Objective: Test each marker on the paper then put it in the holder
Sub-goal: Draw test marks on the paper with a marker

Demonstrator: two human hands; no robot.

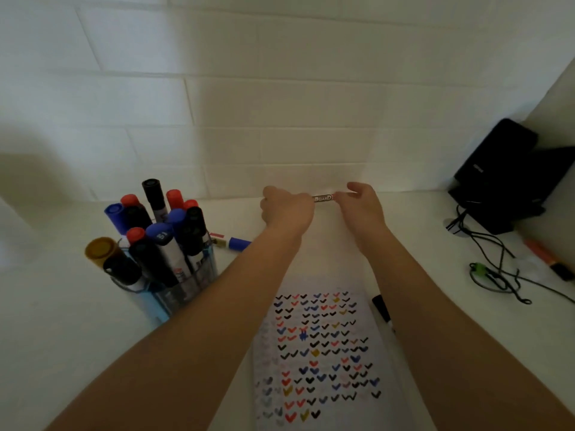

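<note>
Both hands hold one board marker level above the far part of the table. My left hand grips its left end in a fist, and my right hand pinches its right end. Only the labelled middle of the marker shows between them. Below my arms lies the test paper, covered with several rows of black, red, blue and yellow ticks. At the left stands the clear blue holder, packed with several capped markers. A blue-capped marker lies on the table behind the holder.
A black marker lies right of the paper, partly under my right forearm. A black device with tangled cables fills the far right corner. An orange highlighter lies by the right edge. A white tiled wall closes the back.
</note>
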